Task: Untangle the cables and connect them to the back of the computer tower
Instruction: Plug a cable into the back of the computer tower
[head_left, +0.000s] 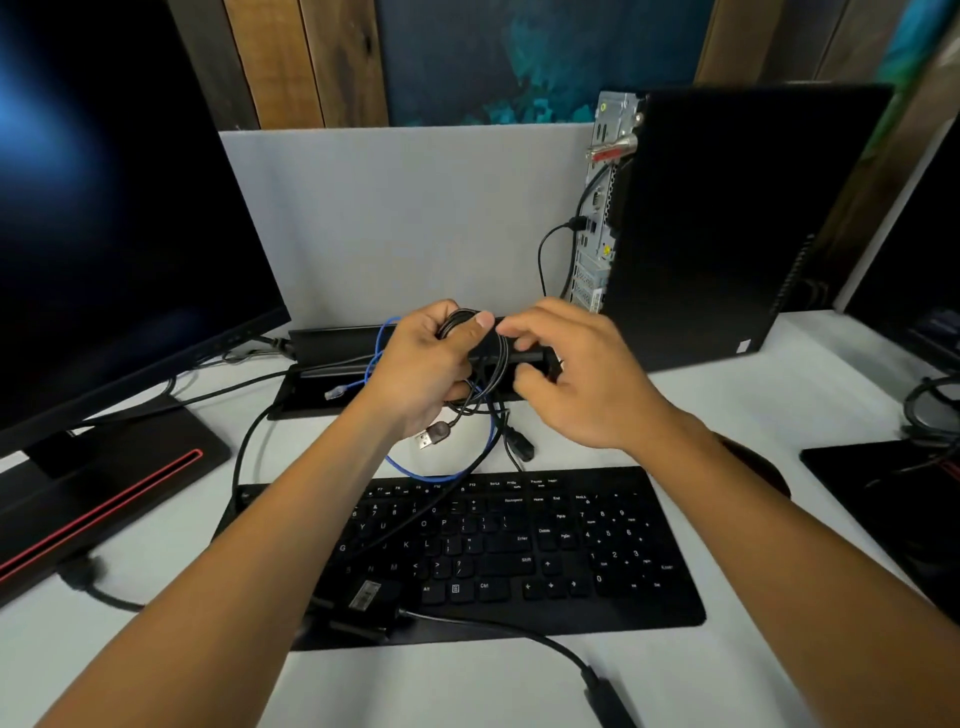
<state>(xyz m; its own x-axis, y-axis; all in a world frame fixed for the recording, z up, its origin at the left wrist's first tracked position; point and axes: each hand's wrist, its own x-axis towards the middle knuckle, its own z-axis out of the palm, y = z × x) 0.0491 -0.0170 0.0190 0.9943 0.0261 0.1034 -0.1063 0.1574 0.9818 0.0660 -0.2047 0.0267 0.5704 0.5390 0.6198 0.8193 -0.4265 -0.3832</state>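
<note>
My left hand (421, 364) grips a tangled bundle of black cables (491, 358) above the desk, with my thumb pressed over the top of the coil. A USB plug (431, 436) and a black connector (522, 444) dangle below it. A blue network cable (415, 470) loops through the tangle, and its clear plug (335, 393) lies in the desk's cable tray. My right hand (576, 379) is at the bundle's right side with its fingers curled toward it; whether it pinches a cable is unclear. The black computer tower (727, 223) stands at the back right, with its rear port panel (597, 208) facing left and one black cable plugged in.
A black keyboard (519, 551) lies under my forearms with a cable draped across it. A large monitor (104, 234) on a red-striped stand fills the left. An open cable tray (322, 364) sits behind the hands, before a grey divider (405, 218). Another black device and cables sit far right.
</note>
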